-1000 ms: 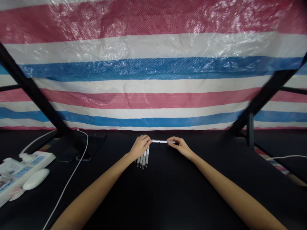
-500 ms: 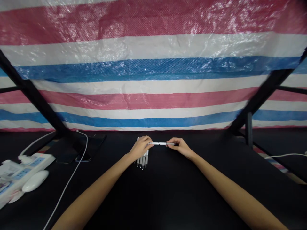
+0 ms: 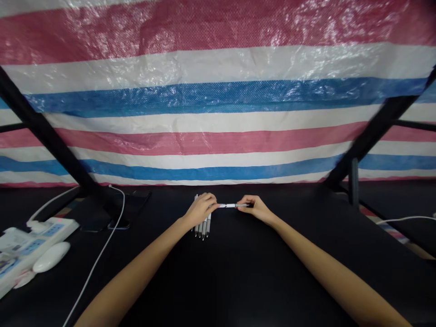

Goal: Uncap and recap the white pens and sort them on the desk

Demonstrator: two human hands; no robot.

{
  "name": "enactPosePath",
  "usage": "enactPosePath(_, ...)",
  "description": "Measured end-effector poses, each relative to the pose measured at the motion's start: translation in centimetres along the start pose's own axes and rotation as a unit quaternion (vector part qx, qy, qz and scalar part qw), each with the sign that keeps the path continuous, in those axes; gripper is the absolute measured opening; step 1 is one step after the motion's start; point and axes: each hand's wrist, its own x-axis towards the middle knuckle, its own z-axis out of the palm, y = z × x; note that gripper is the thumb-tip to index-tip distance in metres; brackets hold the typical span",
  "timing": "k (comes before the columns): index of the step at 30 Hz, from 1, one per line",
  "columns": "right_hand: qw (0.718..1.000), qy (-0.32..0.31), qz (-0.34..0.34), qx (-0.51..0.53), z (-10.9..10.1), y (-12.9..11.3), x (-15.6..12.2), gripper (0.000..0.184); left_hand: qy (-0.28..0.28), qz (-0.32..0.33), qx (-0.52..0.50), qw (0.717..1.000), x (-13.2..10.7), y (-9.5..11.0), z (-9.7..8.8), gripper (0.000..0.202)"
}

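Observation:
A white pen (image 3: 227,205) with a grey grip lies sideways between my two hands. My left hand (image 3: 201,210) is closed on its left end, the fingertips covering that end. On the grey grip end, my right hand (image 3: 255,208) pinches with thumb and fingers. Several more white and grey pens (image 3: 203,228) lie side by side on the black table beneath my left hand, tips towards me. Their upper parts are mostly hidden by that hand.
A white power strip (image 3: 44,236) with plugs sits at the left, a white mouse-shaped object (image 3: 52,257) against it. A white cable (image 3: 98,259) crosses the black table (image 3: 218,281). Dark flat devices (image 3: 93,225) lie beyond it. Black frame bars (image 3: 374,136) and a striped sheet (image 3: 218,147) stand behind.
The pen has turned slightly and sits a touch lower, with its left end more covered by my left fingers. Both hands have hardly moved.

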Motion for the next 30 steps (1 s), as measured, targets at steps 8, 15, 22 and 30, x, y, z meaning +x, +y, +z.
enactPosePath(8, 1.000, 0.004, -0.010, -0.009, 0.1, -0.1, -0.1, 0.023, -0.011, 0.016, 0.016, 1.000, 0.1, 0.1, -0.1, 0.021)
enactPosePath(15, 0.999, 0.006, -0.033, -0.030, 0.0, 0.1, -0.1, 0.020, -0.007, 0.014, 0.033, 0.999, 0.1, 0.3, 0.0, 0.026)
enactPosePath(22, 0.997, 0.025, -0.047, -0.060, 0.1, 0.0, -0.3, 0.020, -0.002, 0.039, 0.064, 0.997, -0.1, 0.1, 0.0, 0.031)
enactPosePath(30, 0.996, 0.040, -0.072, -0.047, 1.0, -0.7, -1.0, 0.015, -0.020, 0.215, 0.229, 0.949, 0.4, 0.7, -0.5, 0.025)
